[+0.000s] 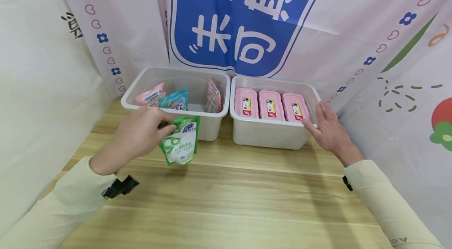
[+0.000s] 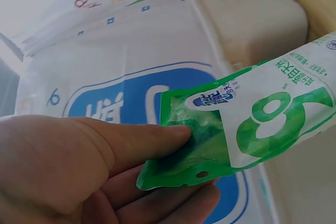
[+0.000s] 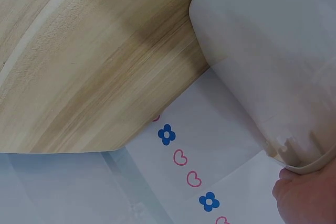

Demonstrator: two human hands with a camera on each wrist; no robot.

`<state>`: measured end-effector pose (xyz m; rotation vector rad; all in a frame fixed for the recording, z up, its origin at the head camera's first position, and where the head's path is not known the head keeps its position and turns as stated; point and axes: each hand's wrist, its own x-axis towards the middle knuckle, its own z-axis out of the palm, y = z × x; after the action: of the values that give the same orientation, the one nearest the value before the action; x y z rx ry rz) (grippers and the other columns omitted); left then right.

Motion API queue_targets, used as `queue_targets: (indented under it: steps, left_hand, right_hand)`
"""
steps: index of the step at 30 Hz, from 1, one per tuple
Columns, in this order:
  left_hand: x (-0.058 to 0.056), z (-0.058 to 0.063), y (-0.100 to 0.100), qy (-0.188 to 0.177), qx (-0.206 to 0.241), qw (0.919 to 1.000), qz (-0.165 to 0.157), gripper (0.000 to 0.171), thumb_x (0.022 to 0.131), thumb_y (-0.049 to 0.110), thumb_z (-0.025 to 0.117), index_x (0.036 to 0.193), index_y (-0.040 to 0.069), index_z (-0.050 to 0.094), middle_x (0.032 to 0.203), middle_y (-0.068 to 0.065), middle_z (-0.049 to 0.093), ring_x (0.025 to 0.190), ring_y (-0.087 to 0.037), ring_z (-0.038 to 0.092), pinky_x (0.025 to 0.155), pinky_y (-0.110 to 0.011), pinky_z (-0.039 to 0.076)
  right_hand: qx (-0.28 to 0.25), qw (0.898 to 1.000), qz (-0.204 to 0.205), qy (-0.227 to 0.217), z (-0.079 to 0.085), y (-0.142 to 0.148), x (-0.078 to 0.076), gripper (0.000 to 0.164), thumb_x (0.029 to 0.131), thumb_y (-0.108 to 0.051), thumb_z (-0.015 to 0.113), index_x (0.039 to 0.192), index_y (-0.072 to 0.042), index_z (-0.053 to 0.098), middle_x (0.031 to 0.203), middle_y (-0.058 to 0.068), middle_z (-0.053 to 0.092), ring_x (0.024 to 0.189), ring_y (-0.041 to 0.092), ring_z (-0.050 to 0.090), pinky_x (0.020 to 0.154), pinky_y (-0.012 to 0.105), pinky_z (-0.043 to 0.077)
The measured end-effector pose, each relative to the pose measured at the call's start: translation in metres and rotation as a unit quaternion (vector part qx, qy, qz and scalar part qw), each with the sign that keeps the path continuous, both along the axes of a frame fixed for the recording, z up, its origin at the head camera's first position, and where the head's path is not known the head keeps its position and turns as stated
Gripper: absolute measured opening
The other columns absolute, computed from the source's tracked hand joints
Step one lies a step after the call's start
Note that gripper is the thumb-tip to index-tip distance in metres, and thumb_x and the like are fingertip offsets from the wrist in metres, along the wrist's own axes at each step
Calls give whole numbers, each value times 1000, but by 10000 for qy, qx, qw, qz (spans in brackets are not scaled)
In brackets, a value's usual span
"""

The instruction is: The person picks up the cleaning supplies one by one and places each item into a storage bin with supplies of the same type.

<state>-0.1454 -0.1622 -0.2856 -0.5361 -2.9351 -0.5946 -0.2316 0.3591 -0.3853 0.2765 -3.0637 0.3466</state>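
My left hand (image 1: 143, 133) pinches the top edge of a green and white pouch (image 1: 181, 143), which hangs in front of the left bin (image 1: 203, 125). In the left wrist view, the thumb lies on the front of the pouch (image 2: 262, 114) and fingers are behind it. Inside the left bin are a blue pouch (image 1: 176, 99), a pink pouch (image 1: 152, 96) and another pink pouch (image 1: 214, 97) at the right side. My right hand (image 1: 328, 129) rests on the right front corner of the right bin (image 1: 268, 133), fingers extended along its rim.
Three pink lidded boxes (image 1: 271, 105) stand in a row in the right bin. Both bins sit side by side on a wooden table (image 1: 226, 202). Printed cloth (image 1: 134, 13) hangs behind and at both sides.
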Motion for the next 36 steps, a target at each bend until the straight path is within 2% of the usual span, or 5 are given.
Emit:
queue_targets:
  steps: [3, 7, 12, 17, 36]
  left_hand:
    - [-1, 12, 0, 17, 17, 10000, -25, 20, 97, 13, 76, 112, 1, 81, 104, -20, 80, 105, -31, 75, 62, -37, 55]
    - [-3, 28, 1, 101, 11, 9999, -27, 19, 98, 13, 76, 112, 2, 82, 126, -24, 75, 146, -43, 53, 64, -36, 54]
    - [-9, 50, 3, 33, -34, 9999, 146, 18, 99, 15, 75, 112, 5, 81, 134, -23, 71, 133, -40, 65, 54, -29, 43]
    - [-19, 69, 4, 165, 69, 9997, 179, 18, 99, 17, 75, 110, 5, 82, 103, -17, 81, 77, -22, 69, 63, -33, 56]
    - [-59, 120, 19, 176, 187, 9982, 535, 26, 104, 19, 67, 124, 6, 78, 123, -17, 78, 107, -31, 71, 90, -46, 59]
  right_hand:
    - [4, 10000, 1, -23, 0, 0, 0, 96, 109, -64, 31, 166, 5, -4, 176, 28, -6, 164, 49, -1, 130, 69, 9]
    - [17, 10000, 4, -7, 1, 1, 1, 96, 109, -63, 31, 166, 5, -3, 176, 29, -5, 164, 50, -1, 130, 70, 10]
    - [40, 10000, -2, -11, 2, 1, 1, 96, 109, -64, 31, 166, 5, -2, 176, 29, -4, 163, 50, 1, 130, 70, 10]
    - [24, 10000, 15, -8, 3, 0, 2, 96, 109, -64, 30, 166, 6, -2, 176, 29, -5, 164, 49, -1, 130, 70, 10]
    - [44, 10000, 39, -51, 2, 1, 1, 95, 109, -62, 30, 166, 7, -2, 175, 30, -5, 164, 49, -2, 130, 69, 9]
